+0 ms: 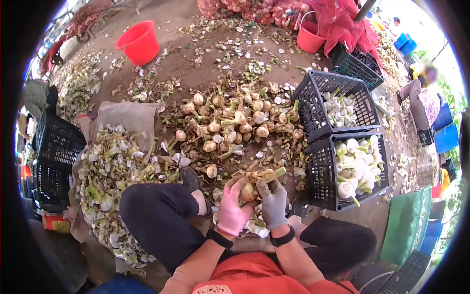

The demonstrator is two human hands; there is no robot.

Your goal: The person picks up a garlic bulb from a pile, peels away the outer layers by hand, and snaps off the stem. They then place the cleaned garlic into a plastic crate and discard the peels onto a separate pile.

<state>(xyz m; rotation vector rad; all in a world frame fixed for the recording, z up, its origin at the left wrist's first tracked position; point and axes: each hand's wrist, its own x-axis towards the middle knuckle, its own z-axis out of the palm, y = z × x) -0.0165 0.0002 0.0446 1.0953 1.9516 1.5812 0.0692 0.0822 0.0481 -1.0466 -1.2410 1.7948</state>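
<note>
The left hand (233,208) grasped the garlic bulb (248,193) while the right hand (274,203) gripped its stalk (280,171), perhaps because two supports made it steadier to handle.

Around you stretches a brown floor (175,51), littered in places. Ahead of you, filled red mesh sacks (245,9) line the far edge, with a slanting dark pole (365,11) to their right. On your right, blue containers (446,139) stand near green foliage (454,81), and bright white daylight enters beyond.
</note>
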